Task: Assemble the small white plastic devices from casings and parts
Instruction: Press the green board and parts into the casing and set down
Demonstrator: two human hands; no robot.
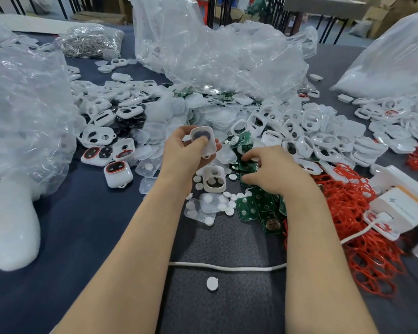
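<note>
My left hand (182,150) holds a small white casing (204,141) above the table, thumb pressed on its dark inner face. My right hand (270,171) reaches palm-down into a pile of green circuit boards (253,206), fingers curled over them; whether it grips one is hidden. Another white casing (214,178) with two holes lies on the table between my hands. Small white round pads (229,197) and clear square covers (209,202) lie below it. Finished devices with red rings (117,173) sit to the left.
Heaps of white casings (299,131) spread across the dark table (94,225). Red rubber rings (352,213) pile at the right beside white boxes (405,206). Large clear plastic bags (215,49) stand behind and left. A white cord (227,267) crosses the near mat.
</note>
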